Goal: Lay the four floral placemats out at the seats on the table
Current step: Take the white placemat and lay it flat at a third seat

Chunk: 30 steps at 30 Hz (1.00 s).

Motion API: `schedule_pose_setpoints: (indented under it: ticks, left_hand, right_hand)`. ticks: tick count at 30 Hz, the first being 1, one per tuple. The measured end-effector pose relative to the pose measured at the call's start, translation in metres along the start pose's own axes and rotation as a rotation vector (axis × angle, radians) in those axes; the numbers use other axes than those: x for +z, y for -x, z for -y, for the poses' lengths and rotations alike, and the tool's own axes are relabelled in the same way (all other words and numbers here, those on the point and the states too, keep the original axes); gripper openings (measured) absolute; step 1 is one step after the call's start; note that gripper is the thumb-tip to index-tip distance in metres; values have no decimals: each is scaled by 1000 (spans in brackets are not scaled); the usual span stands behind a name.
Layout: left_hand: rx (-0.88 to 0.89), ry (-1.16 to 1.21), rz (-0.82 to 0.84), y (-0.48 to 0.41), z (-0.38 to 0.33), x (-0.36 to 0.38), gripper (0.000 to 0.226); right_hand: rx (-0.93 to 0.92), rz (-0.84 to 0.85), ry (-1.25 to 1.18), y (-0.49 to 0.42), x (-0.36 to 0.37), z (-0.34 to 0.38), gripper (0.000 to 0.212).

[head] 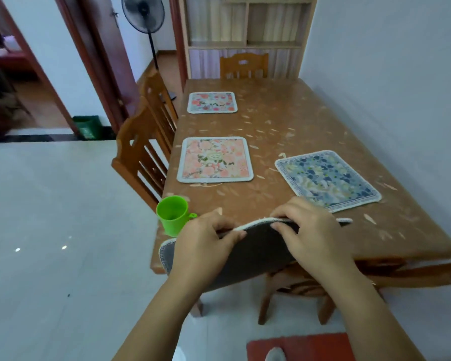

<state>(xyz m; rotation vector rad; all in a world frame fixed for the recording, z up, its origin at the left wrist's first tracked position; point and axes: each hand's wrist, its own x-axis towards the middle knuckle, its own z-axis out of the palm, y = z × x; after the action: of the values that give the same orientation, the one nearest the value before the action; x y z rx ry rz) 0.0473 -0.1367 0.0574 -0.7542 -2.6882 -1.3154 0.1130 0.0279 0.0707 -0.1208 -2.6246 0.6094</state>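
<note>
— At six o'clock, why's that mat [258, 254] showing grey?
— Left hand [203, 246] and right hand [307, 235] both pinch its far edge, likely to flip it floral-side up at this near seat.

Soft even daylight, faint shadows, slight overall blur, wide-angle bending at edges (door frames lean), specks of floor glare
</note>
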Motion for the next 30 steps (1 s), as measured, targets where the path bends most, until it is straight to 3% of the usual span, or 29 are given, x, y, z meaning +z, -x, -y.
schedule_pose_setpoints:
  ticks: [7,16,30]
  left_hand:
    - [-207,28,-126,66,80,-83,16]
    - [-448,-69,-283,109,172,-171,15]
    - [-604,-243,-457,5,317,-335,6]
  right_hand:
    - [-149,190,-59,8,61,103,8]
    - [-267,420,-189,-15,162,202,6]
    - [-382,509,-365,-187,333,350,3]
